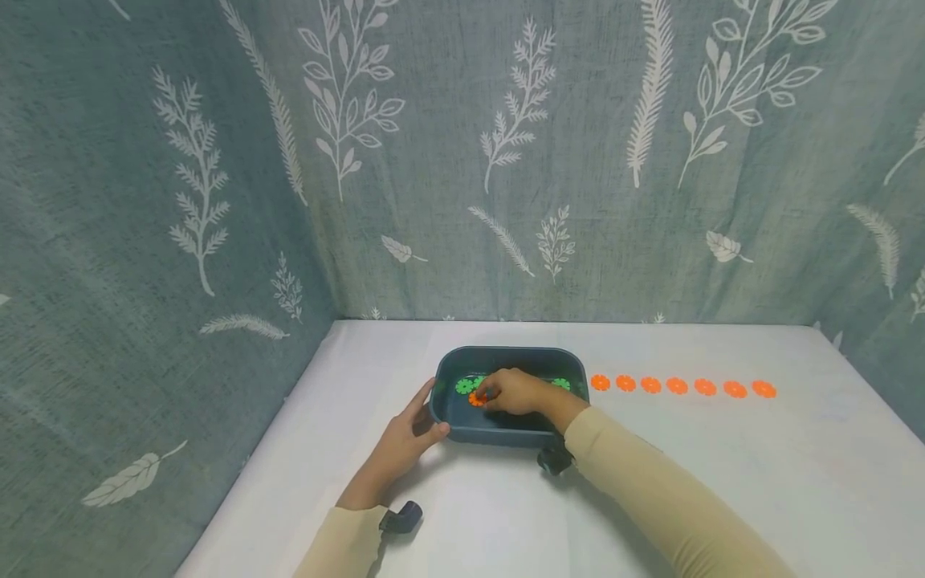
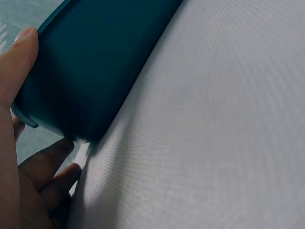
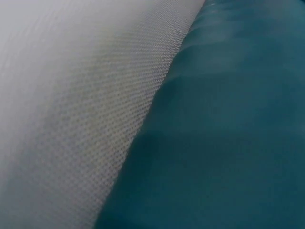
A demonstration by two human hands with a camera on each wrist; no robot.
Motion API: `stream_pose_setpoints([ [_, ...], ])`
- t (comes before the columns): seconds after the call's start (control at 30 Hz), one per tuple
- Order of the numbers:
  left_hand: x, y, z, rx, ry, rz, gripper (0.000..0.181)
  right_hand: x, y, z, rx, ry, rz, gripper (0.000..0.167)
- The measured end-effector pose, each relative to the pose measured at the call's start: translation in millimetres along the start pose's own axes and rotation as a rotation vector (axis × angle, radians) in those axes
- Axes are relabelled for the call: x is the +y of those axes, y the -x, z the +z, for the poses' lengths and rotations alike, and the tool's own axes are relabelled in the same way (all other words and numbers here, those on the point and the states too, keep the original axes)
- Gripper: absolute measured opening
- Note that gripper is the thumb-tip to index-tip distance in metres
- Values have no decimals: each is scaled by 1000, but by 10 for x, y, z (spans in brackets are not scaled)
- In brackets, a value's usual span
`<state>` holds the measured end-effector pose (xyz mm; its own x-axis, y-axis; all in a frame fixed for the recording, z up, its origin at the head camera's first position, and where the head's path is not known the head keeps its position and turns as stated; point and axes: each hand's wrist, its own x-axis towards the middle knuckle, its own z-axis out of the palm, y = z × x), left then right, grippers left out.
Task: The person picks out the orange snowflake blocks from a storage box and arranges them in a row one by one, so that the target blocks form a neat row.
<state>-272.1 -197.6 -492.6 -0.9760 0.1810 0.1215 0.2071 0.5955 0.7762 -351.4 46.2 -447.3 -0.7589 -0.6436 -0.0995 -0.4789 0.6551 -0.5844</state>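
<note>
A dark teal tray [image 1: 499, 436] stands on the table with several green flower-shaped discs [image 1: 465, 386] inside. My left hand [image 1: 406, 440] holds the tray's left front corner. In the left wrist view its thumb [image 2: 21, 55] lies against the tray wall [image 2: 95, 62], with the other fingers around the end. My right hand [image 1: 515, 392] reaches into the tray, and its curled fingertips pinch an orange flower-shaped disc [image 1: 475, 398], partly covered by them. The right wrist view shows only the tray's outer wall [image 3: 228, 133] and the cloth, with no fingers visible.
Several orange flower-shaped discs [image 1: 677, 386] lie in a row on the white table [image 1: 491, 514], right of the tray. Patterned grey-green curtains [image 1: 448, 160] rise behind the table and at its sides.
</note>
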Motion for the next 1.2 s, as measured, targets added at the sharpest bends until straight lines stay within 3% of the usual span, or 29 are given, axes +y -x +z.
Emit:
stream_pose_setpoints([
  [0.17,6,-4,-3,-2,2,2,82,-5,-1,-7,1,20,-2,25],
  [0.47,38,-2,1,0,-9,-5,80,-4,24,5,27,31,-5,2],
  [0.8,33,1,-6,3,-19,-5,81,-75,48,6,38,23,78,20],
  [1.2,42,3,-5,3,-31,-13,81,-42,22,24,50,60,78,21],
])
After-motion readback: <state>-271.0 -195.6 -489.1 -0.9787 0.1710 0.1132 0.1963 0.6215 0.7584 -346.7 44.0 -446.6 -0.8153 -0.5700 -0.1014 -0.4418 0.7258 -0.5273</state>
